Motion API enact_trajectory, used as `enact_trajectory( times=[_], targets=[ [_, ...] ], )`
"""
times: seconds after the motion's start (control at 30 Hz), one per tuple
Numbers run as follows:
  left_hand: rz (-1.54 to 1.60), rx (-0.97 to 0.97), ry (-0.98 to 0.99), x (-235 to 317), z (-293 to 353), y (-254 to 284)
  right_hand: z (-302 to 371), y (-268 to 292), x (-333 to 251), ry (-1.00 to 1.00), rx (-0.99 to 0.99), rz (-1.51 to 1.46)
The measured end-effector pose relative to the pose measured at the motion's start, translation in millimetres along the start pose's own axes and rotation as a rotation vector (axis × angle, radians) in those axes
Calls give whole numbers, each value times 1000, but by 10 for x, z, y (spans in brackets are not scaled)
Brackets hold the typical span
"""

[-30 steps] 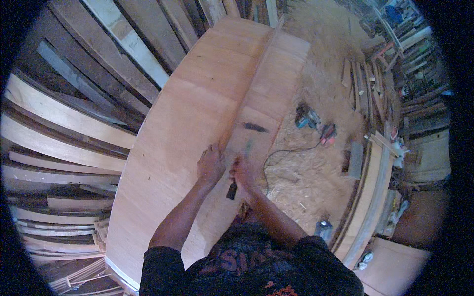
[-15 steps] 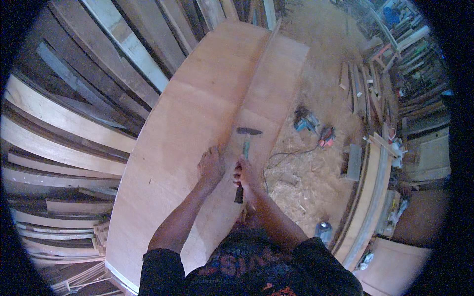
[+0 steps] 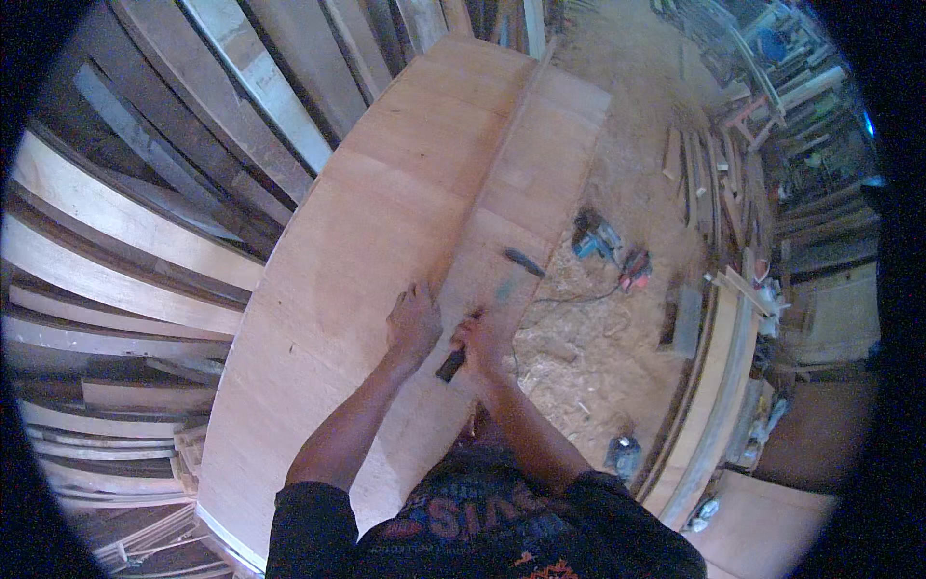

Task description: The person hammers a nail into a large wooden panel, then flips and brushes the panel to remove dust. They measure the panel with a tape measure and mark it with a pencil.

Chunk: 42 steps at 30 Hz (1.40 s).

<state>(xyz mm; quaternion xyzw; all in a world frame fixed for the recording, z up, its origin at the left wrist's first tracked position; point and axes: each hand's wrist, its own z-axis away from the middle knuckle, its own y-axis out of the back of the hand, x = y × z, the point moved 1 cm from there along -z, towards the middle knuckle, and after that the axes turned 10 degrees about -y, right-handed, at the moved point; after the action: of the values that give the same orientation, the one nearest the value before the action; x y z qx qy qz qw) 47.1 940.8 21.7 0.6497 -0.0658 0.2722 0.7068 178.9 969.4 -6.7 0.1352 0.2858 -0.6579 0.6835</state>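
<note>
A large light-brown plywood panel [image 3: 318,261] lies in front of me, with a long thin wooden strip [image 3: 494,154] running along it from the far edge toward my hands. My left hand [image 3: 415,323] rests on the panel at the near part of the strip, its fingers bent and drawn together. Whatever they pinch is too small or hidden. My right hand [image 3: 485,345] grips a hammer [image 3: 524,261] by its handle, the dark butt sticking out below the fist. The hammer head is raised and tilted to the right, slightly blurred.
Stacked boards [image 3: 145,280] fill the left side up to the panel. On the sawdust-covered floor [image 3: 555,352] at right lie a blue power tool [image 3: 598,241], a red one [image 3: 635,268] and a cord. Long planks [image 3: 719,386] and timber offcuts [image 3: 690,164] lie farther right.
The hammer has swung to the right, its head now tilted and nearer the panel's right edge. My left hand stays at about the same spot on the panel.
</note>
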Motion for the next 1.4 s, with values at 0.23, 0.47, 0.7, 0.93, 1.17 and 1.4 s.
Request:
enact_trajectory(
  times=[0.23,0.47,0.7,0.93,1.17,1.4],
  targets=[
    [2,-11,60,-41,-3,-1,76,16,-127,-50,-172,-243],
    [-7,10,20,-156,-71,-104,-301,209,-95,-47,-196,98],
    [11,22,62,-304,-21,-173,-568,553,-527,13,-132,-174],
    [-177,282,-104,47,-797,2,-1182,620,-1704,120,-81,-250],
    [-24,135,-46,706,-2528,156,-1978,254,-2704,42,-204,-458],
    [12,-79,265,964,-2624,221,-2025,-106,-3094,57,-268,-342]
  ],
)
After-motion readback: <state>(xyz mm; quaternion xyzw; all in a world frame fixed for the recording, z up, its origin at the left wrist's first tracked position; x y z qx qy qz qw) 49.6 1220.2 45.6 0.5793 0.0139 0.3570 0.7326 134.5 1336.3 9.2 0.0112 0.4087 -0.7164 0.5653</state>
